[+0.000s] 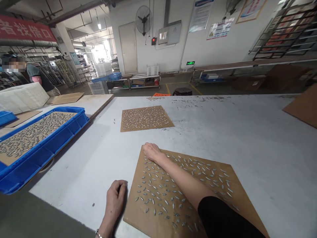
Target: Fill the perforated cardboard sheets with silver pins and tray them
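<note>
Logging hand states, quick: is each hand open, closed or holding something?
Left hand: loosely curled beside the brown sheet; whether it holds anything cannot be told.
Right hand: at the sheet's far-left corner; fingertips hidden, grip cannot be told.

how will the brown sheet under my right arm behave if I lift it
The sheet looks thin and flat, so it's probably light and may bend. The shiny pieces seem loosely scattered, so they'd likely slide if it tilts.

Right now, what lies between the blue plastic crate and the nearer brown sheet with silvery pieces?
In the head view, white tabletop lies between them, with the left hand close beside the brown sheet and a small dark spot left of the hand.
</note>
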A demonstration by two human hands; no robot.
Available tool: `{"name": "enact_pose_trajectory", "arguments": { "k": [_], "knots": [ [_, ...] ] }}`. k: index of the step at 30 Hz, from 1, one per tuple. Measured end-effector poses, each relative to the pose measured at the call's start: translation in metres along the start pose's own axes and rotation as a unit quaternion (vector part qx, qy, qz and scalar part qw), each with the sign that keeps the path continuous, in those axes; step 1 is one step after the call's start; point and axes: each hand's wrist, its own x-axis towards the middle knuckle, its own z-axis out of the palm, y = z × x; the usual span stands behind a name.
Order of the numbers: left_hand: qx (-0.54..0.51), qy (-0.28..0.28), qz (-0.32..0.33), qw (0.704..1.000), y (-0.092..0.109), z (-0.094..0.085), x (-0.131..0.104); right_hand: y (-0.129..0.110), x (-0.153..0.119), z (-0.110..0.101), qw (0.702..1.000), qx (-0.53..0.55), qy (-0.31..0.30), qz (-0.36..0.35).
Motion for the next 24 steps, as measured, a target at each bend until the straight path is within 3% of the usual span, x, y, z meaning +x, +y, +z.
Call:
{"name": "enact_pose_trajectory", "arguments": {
  "k": [4, 8, 11, 13, 19, 24],
  "knots": [
    [-0.003, 0.007, 0.011, 1.0, 0.001, 0.0, 0.001, 0.009, -0.037, -0.022, 0.998, 0.038, 0.051, -0.01],
    [-0.005, 0.007, 0.016, 1.0, 0.0, -0.001, 0.001, 0.031, -0.109, -0.041, 0.987, 0.128, 0.097, -0.027],
    [-0.004, 0.009, 0.019, 1.0, 0.001, -0.001, 0.002, 0.046, -0.157, -0.036, 0.981, 0.159, 0.108, -0.021],
    [-0.002, 0.013, 0.023, 1.0, 0.002, -0.001, 0.002, 0.048, -0.173, -0.021, 0.982, 0.156, 0.102, -0.01],
    [0.004, 0.026, 0.026, 0.999, 0.007, 0.0, 0.0, 0.029, -0.156, 0.04, 0.992, 0.069, 0.076, -0.073],
    [0.006, 0.019, 0.024, 1.0, 0.007, 0.0, 0.0, 0.027, -0.14, 0.059, 0.992, -0.014, 0.081, -0.091]
  ]
}}
